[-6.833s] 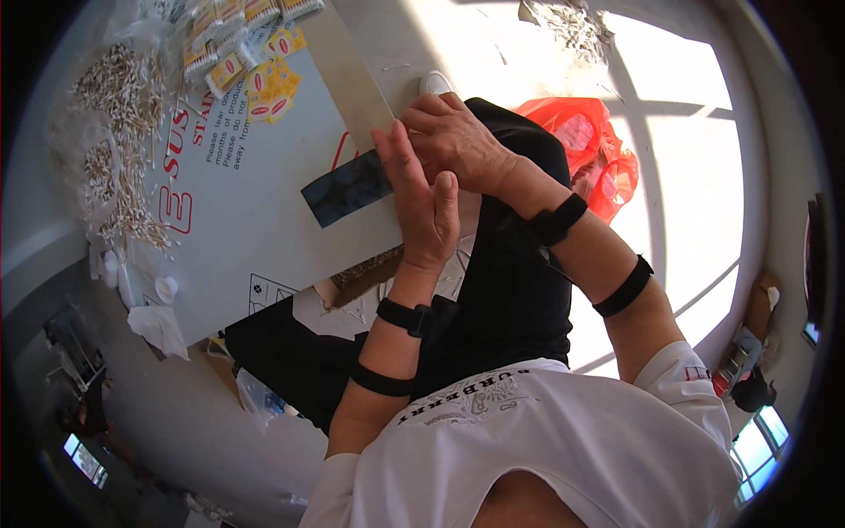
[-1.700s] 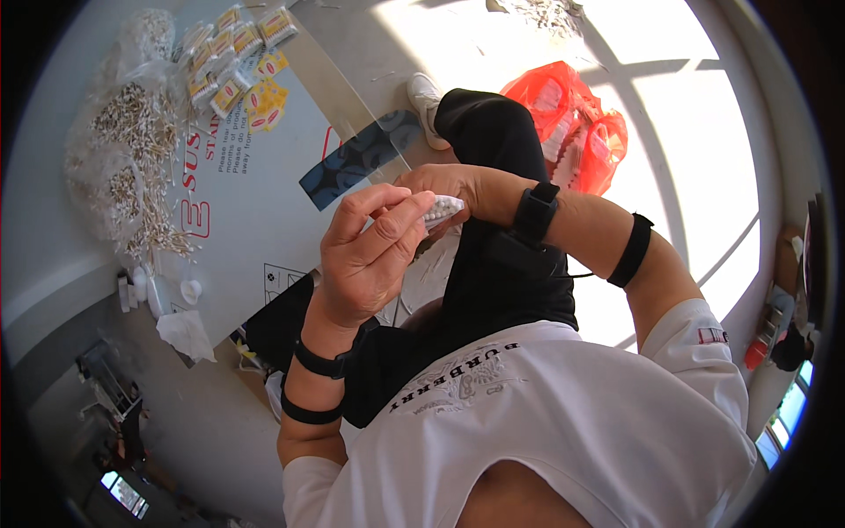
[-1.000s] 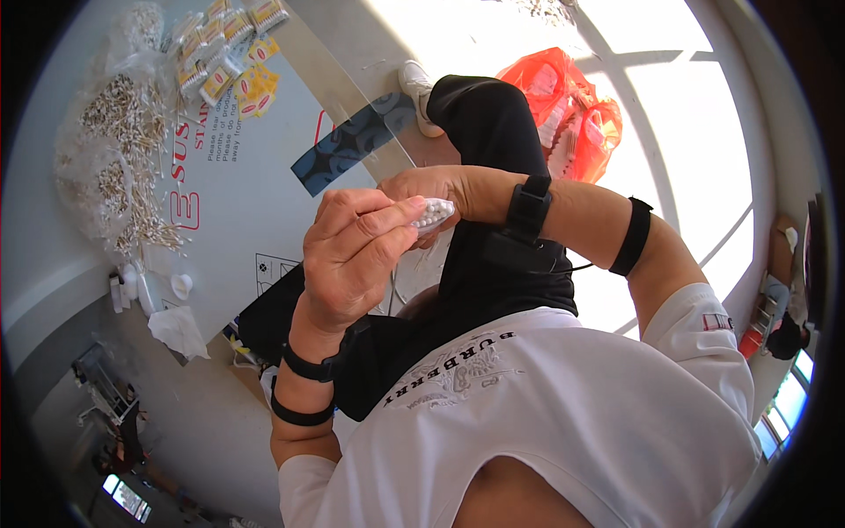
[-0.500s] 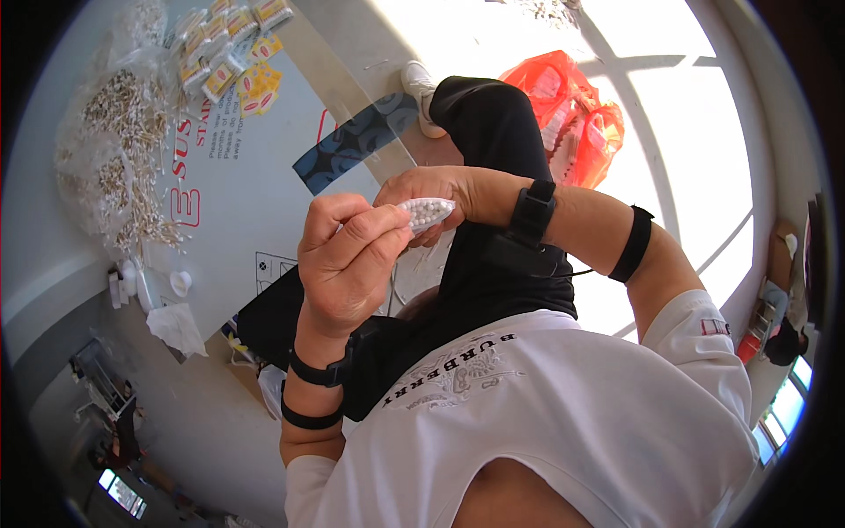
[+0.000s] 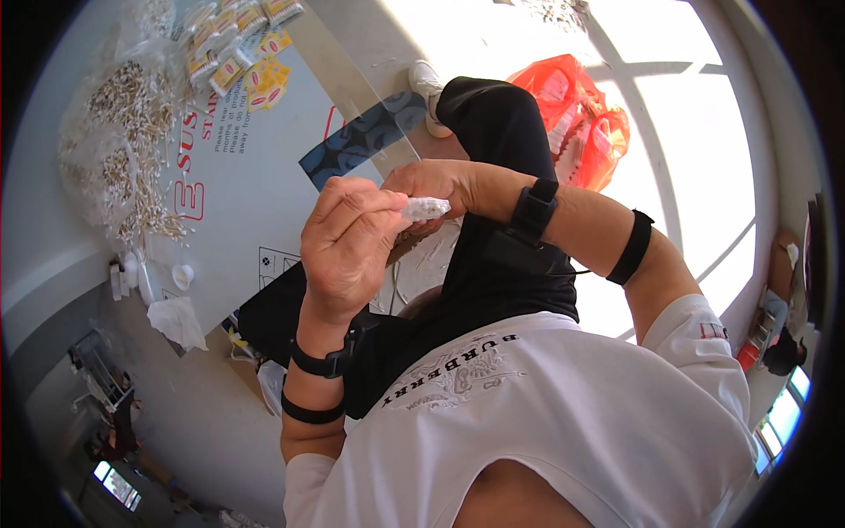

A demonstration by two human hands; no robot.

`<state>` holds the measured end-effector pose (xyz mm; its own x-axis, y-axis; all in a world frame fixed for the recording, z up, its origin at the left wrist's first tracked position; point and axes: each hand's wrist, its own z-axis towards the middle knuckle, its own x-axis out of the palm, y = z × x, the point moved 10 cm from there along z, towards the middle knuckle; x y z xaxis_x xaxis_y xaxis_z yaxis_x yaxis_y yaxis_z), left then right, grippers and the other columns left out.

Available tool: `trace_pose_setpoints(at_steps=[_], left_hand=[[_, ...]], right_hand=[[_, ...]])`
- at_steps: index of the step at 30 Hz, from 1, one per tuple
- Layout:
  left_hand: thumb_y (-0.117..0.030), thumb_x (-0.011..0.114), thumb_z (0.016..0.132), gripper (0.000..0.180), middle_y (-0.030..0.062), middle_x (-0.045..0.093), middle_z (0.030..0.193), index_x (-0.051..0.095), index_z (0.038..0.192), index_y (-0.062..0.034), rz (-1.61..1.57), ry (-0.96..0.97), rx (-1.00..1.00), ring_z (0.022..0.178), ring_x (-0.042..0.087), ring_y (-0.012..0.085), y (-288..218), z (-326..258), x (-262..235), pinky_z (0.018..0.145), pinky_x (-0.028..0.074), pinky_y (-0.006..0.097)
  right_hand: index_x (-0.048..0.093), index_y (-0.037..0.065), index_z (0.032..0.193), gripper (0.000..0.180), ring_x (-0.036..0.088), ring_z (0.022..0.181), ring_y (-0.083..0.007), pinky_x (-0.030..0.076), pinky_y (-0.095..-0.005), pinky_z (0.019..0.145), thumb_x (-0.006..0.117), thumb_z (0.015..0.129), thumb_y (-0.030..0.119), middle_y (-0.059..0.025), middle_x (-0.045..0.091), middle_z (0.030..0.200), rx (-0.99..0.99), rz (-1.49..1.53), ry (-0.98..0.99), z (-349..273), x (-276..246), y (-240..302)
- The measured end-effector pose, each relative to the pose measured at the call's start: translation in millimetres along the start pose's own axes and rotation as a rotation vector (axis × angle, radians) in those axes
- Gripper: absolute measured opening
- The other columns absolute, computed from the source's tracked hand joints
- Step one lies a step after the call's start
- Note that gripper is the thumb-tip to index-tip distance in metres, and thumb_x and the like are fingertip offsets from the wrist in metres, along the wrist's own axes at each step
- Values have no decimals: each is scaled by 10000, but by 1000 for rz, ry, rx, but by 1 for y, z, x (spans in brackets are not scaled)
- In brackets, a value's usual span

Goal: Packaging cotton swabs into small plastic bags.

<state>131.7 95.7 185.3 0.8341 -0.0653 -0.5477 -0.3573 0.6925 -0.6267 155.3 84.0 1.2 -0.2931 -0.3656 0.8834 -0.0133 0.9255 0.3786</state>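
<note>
Over my lap, both hands meet at a small clear plastic packet of cotton swabs [image 5: 426, 209], whose white tips show at its narrowed end. My left hand [image 5: 348, 242] pinches the packet's left edge between thumb and fingers. My right hand [image 5: 429, 187] is closed around its far side and right end; those fingers are partly hidden behind it. On the table [image 5: 233, 207] to the left lies a large clear bag of loose cotton swabs [image 5: 132, 167], some spilling from its edge. Several filled swab packets [image 5: 220, 44] are piled at the far left, beside yellow cards [image 5: 266, 81].
A dark blue patterned strip [image 5: 361, 141] lies along the table's right edge. A red plastic bag [image 5: 572, 119] with packets inside sits on the floor beyond my leg. A crumpled white tissue [image 5: 176, 322] and a small white cap [image 5: 182, 276] lie near the table's left edge.
The packet's end has gone from a wide oval full of swab tips to a flatter, narrower shape. Both hands have shifted slightly and still grip it.
</note>
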Motion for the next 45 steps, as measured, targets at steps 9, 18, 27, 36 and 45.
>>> trace_pose_setpoints(at_steps=[9, 18, 27, 36, 45], left_hand=[[78, 762, 675, 196, 69, 673, 872, 628, 801, 14, 111, -208, -123, 807, 587, 250, 34, -15, -24, 694, 509, 326], [109, 741, 661, 211, 71, 649, 849, 616, 802, 16, 233, -256, -71, 806, 584, 262, 50, -23, -20, 682, 503, 342], [108, 721, 687, 231, 86, 610, 821, 557, 803, -8, 268, -168, -189, 790, 569, 283, 83, -46, -5, 671, 490, 368], [86, 746, 747, 188, 46, 577, 856, 645, 882, 2, 114, -237, -334, 733, 553, 135, 89, -73, -13, 615, 461, 235], [16, 694, 838, 58, -2, 554, 756, 638, 834, 2, -508, -35, -1167, 671, 502, 72, 144, -113, 12, 614, 418, 209]], right_hand=[[710, 43, 1140, 379, 593, 941, -131, 488, -303, 792, 681, 909, 342, -60, 655, 1083, -716, -775, -639, -78, 6, 103], [731, 42, 907, 152, 567, 843, -192, 466, -294, 732, 772, 761, 25, -51, 597, 903, -1156, -1419, -733, -84, 64, 109], [598, 34, 794, 206, 542, 782, -270, 484, -356, 673, 760, 668, 15, -81, 544, 841, -1120, -1879, -811, -51, 62, 96], [593, 39, 771, 161, 550, 824, -273, 501, -361, 718, 729, 691, 7, -76, 543, 847, -1071, -1696, -754, -58, 55, 94], [594, 41, 752, 152, 558, 849, -278, 495, -382, 721, 736, 697, 39, -80, 571, 875, -875, -1650, -739, -47, 52, 94]])
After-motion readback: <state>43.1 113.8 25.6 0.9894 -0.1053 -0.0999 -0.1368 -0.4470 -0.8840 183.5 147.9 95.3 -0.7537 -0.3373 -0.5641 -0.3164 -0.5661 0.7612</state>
